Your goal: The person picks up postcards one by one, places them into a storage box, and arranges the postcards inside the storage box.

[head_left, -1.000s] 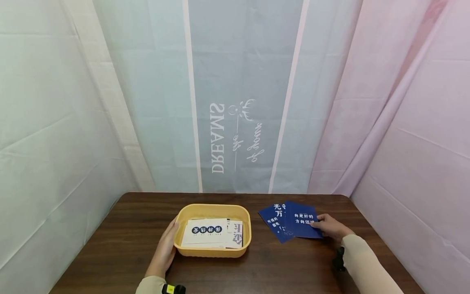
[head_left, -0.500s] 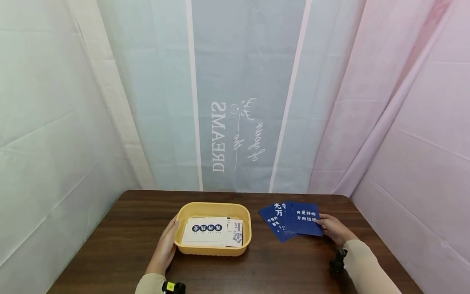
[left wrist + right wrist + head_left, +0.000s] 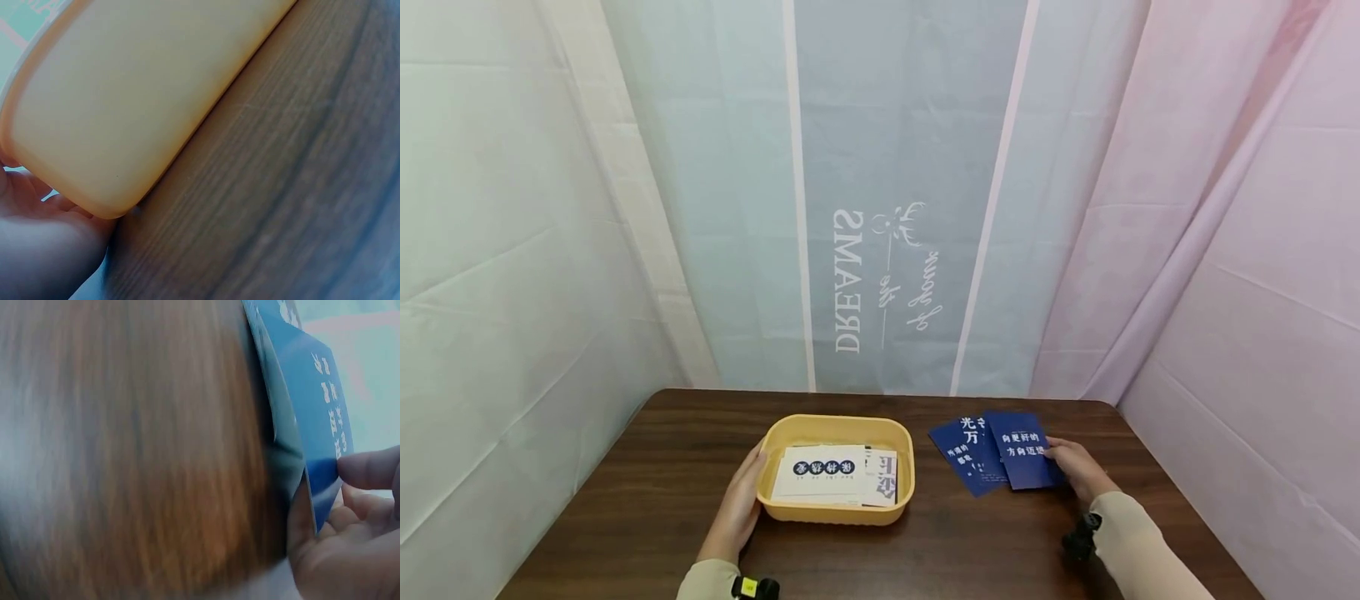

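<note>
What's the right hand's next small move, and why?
I'd probably lift the blue rectangular card clear of the other blue cards: the right hand pinches its edge, but it overlaps them in the head view. The left hand holds the yellow, round-cornered plastic tray.

Pinches a blue, white-lettered rectangular card (image 3: pixel 1028 472) in the right hand (image 3: pixel 1078 468). Rests the left hand (image 3: pixel 737 507) against a yellow, round-cornered plastic tray (image 3: pixel 835 514).

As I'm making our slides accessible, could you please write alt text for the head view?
A person's right grip pinches a blue card that overlaps other blue cards on a dark table. The left grip rests against a yellow basket holding white cards. Behind the table hangs pale fabric with white lettering.
</note>
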{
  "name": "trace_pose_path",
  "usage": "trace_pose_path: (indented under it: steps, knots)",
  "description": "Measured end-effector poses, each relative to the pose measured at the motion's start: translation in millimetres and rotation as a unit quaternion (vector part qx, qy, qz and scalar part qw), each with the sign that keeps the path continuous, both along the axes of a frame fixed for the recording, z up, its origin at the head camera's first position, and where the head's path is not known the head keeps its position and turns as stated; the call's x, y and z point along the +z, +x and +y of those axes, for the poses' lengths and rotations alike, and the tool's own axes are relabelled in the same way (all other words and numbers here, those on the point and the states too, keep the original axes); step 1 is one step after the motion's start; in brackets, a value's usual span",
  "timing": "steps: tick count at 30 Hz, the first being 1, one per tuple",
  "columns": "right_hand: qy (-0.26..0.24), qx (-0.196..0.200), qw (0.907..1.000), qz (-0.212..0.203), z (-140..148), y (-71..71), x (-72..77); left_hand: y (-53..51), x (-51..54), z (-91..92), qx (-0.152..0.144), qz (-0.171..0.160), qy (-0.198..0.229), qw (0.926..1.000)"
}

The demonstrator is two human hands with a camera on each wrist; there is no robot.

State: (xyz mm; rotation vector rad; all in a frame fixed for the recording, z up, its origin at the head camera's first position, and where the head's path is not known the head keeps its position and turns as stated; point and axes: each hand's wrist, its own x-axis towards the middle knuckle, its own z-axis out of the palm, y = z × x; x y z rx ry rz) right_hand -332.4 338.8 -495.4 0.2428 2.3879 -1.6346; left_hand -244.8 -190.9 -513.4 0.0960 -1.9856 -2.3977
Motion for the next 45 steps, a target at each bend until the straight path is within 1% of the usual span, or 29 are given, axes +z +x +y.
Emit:
trace_pose_path:
  steps: [4, 9, 11, 15, 20, 23, 27, 31, 42, 45]
  knots:
    - [0.023, 0.006, 0.9997, -0.005, -12, 3.5, 6.1, 0.1, -1.0, 0.3, 0.0, -0.001, 0.0, 1.0]
    - [-0.009, 0.007, 0.9999, -0.006, -27, 4.4, 14.6, -0.3, -0.9, -0.6, 0.003, -0.004, -0.007, 1.0]
    - [-0.018, 0.007, 0.9998, 0.001, -36, 4.2, 18.8, -0.5, -0.9, -0.7, 0.004, -0.005, -0.007, 1.0]
    - [-0.02, 0.011, 0.9995, 0.021, -56, 2.6, 29.4, -0.8, -0.8, -0.9, 0.007, -0.007, -0.007, 0.9999]
    - [-0.005, 0.028, 0.9992, 0.029, -81, 1.5, 46.7, -1.9, -0.5, -1.5, 0.007, -0.004, 0.001, 1.0]
    - [0.015, 0.047, 0.9978, 0.043, -95, 0.0, 55.4, -2.1, -0.3, -1.4, 0.007, 0.001, 0.001, 1.0]
    - [0.047, 0.074, 0.9937, 0.07, -112, -1.8, 64.7, -1.4, -0.7, -0.6, 0.008, -0.001, -0.005, 1.0]
    - [0.061, 0.091, 0.99, 0.089, -129, -3.4, 73.1, -1.6, -0.8, -0.5, 0.006, 0.0, -0.006, 1.0]
    - [0.076, 0.105, 0.9861, 0.104, -174, -7.5, 85.1, -3.2, -0.5, -0.5, 0.007, -0.005, -0.003, 1.0]
    - [0.076, 0.118, 0.9844, 0.106, -191, -8.9, 87.2, -3.4, -1.1, -0.7, 0.008, -0.005, -0.001, 1.0]
